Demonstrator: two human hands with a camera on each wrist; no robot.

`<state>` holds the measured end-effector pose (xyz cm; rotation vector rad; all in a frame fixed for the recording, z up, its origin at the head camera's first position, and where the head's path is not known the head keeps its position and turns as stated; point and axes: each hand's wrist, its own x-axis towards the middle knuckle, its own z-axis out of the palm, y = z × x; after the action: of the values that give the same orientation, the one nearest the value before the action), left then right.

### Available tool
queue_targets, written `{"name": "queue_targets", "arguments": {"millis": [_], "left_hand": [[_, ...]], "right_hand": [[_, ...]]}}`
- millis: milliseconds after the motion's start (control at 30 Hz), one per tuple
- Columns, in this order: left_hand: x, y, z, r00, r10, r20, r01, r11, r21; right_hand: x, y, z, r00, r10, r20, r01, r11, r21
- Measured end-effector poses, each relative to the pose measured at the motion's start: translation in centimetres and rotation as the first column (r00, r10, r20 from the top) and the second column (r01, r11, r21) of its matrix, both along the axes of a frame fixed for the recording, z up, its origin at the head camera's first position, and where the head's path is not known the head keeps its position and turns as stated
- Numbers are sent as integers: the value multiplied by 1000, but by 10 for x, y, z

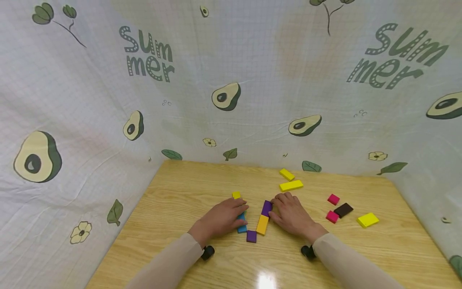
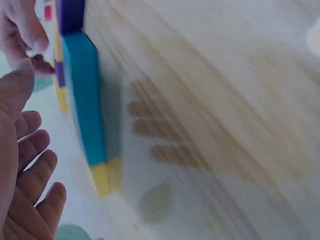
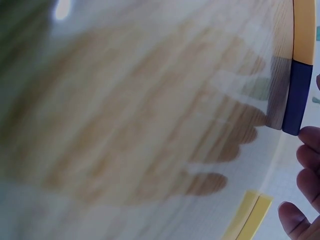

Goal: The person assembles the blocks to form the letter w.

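My left hand (image 1: 224, 214) lies over a row with a blue block (image 1: 242, 225) and a yellow block (image 1: 236, 195) at its far end. In the left wrist view its fingers spread loosely beside the blue block (image 2: 87, 100), without wrapping round it. My right hand (image 1: 290, 213) is beside a purple block (image 1: 266, 208), with thumb and forefinger at its right side. A fingertip appears to touch this block's end in the right wrist view. An orange block (image 1: 262, 225) adjoins the purple one. A small purple block (image 1: 251, 236) sits at the near end between the two rows.
Two yellow blocks (image 1: 291, 185) lie at the back of the wooden table (image 1: 173, 188). To the right are two pink blocks (image 1: 332, 216), a dark block (image 1: 343, 210) and another yellow block (image 1: 367, 220). A printed cloth (image 1: 260, 120) hangs behind and at the sides.
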<state>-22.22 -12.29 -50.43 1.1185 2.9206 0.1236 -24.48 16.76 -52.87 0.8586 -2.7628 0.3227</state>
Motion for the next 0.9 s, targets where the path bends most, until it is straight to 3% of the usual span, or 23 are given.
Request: {"name": "queue_targets", "arguments": {"millis": [133, 400, 533, 767, 900], "left_hand": [[-3, 20, 2, 997, -65, -45, 63, 997, -36], [-8, 50, 4, 991, -133, 1, 133, 990, -38], [-8, 56, 2, 991, -137, 10, 137, 989, -51], [-9, 60, -1, 984, -171, -49, 165, 980, -107], [-11, 61, -4, 982, -181, -50, 174, 978, -115]], "right_hand": [[0, 1, 1, 1000, 5, 8, -5, 1000, -8], [1, 3, 1, 1000, 20, -8, -20, 1000, 7], [1, 3, 0, 999, 34, -25, -34, 999, 12], [0, 3, -2, 999, 29, -16, -29, 999, 18], [1, 2, -1, 999, 27, -23, -27, 1000, 15]]}}
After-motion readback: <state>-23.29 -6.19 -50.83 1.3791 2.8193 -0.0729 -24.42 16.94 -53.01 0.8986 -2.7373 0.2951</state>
